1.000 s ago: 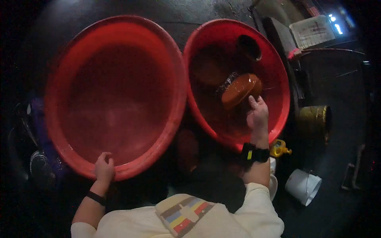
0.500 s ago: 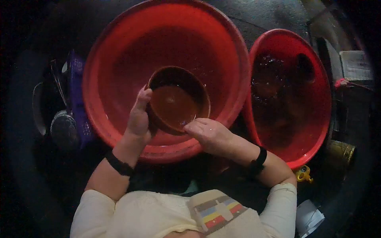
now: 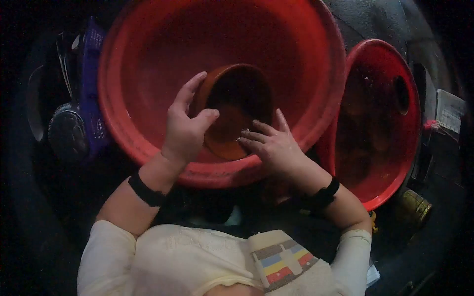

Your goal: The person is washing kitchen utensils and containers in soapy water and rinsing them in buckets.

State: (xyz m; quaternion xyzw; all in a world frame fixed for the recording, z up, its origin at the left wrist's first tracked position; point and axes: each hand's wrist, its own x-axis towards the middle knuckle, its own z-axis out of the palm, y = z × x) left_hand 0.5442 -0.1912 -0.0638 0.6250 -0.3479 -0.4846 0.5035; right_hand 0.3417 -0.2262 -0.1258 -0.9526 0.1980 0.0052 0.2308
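Fingers point(image 3: 191, 88) of the left hand point(image 3: 182, 129) stood spread, thumb over the rim of the orange-brown bowl point(image 3: 232, 111); those of the right hand point(image 3: 278, 148) were parted too, by its near right edge. Half a second earlier I had both closed on that rim; now I could not tell whether either touched it. The bowl lay inside the large red tub point(image 3: 109, 98), more of its left outer wall showing. I judged the grip loosened, the bowl less steadied.
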